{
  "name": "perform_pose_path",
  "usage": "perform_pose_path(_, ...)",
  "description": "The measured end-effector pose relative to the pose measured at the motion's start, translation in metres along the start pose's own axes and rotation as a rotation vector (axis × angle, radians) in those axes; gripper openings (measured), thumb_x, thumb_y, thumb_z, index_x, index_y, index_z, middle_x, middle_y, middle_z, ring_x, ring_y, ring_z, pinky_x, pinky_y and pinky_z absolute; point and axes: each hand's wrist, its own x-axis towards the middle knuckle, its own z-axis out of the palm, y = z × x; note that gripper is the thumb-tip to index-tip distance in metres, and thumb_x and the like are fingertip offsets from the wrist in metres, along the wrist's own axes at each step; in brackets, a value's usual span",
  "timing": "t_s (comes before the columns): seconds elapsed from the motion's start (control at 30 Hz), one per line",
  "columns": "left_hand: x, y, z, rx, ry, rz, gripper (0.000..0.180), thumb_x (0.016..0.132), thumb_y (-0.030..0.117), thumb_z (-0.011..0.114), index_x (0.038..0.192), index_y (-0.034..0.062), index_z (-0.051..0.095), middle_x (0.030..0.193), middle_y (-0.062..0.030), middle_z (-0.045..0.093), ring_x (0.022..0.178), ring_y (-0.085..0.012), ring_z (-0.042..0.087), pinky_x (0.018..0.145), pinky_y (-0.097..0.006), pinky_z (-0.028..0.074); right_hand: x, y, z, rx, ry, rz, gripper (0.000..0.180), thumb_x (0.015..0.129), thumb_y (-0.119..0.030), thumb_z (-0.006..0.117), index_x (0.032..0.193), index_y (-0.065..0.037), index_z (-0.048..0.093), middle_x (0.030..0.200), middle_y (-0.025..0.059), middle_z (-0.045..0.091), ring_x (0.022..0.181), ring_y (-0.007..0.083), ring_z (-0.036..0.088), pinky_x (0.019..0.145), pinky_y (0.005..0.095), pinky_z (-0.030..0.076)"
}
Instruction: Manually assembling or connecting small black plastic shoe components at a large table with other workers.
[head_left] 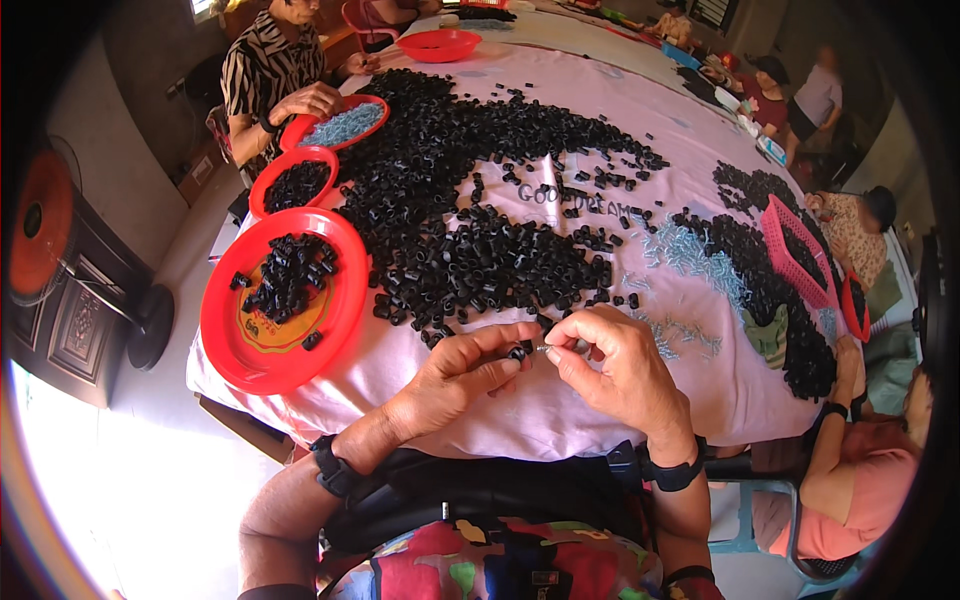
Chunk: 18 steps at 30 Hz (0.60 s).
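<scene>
Near the table's front edge, my left hand [462, 368] pinches a small black plastic cap-like piece [519, 350] between thumb and fingers. Close by on its right, my right hand [615, 362] grips a small silvery screw [544, 348] that points at the black piece. Whether the screw's tip touches the piece is too small to tell. Just beyond both hands spreads a large heap of the same black pieces [480, 255]. A red plate [222, 340] to the left of my left hand carries a smaller pile of them.
Pink cloth [480, 425] covers the table. Loose screws [700, 262] lie at the right, near a pink basket [790, 255]. Along the left edge stand a red bowl of black pieces [297, 187] and a red bowl of screws [347, 127]. Several people sit around the table; a fan [42, 215] stands at left.
</scene>
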Motion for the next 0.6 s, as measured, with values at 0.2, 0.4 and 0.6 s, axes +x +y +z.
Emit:
perform_pose_path(0.2,0.004,-0.008,0.001,-0.092,0.019,0.027,0.041,0.101,-0.002,0.062,0.141,0.0014,0.052,0.123,-0.0043,0.062,0.106,-0.0087,0.06,0.093,-0.025,0.051,0.0,0.004,0.008,-0.061,-0.015,-0.128,0.011,0.083,-0.003,0.074,0.091,-0.005,0.067,0.084,0.0092,0.069,0.079,0.0294,0.067,0.071,0.0399,0.054)
perform_pose_path(0.4,0.005,-0.013,0.003,-0.029,0.042,0.078,0.041,0.099,-0.005,0.061,0.139,-0.001,0.052,0.121,-0.0048,0.062,0.114,-0.0113,0.061,0.099,-0.029,0.052,0.001,0.003,0.015,-0.157,-0.014,-0.19,0.011,0.083,-0.002,0.073,0.092,-0.005,0.068,0.086,0.0094,0.07,0.079,0.0307,0.066,0.071,0.0415,0.054)
perform_pose_path(0.6,0.006,-0.014,-0.011,-0.194,-0.005,0.035,0.037,0.1,0.002,0.066,0.135,0.0012,0.057,0.121,-0.0062,0.066,0.106,-0.0121,0.065,0.097,-0.028,0.053,0.004,0.001,0.018,-0.035,0.083,-0.222,0.014,0.086,-0.001,0.072,0.099,-0.004,0.071,0.087,0.0106,0.07,0.077,0.0313,0.066,0.071,0.0411,0.054)
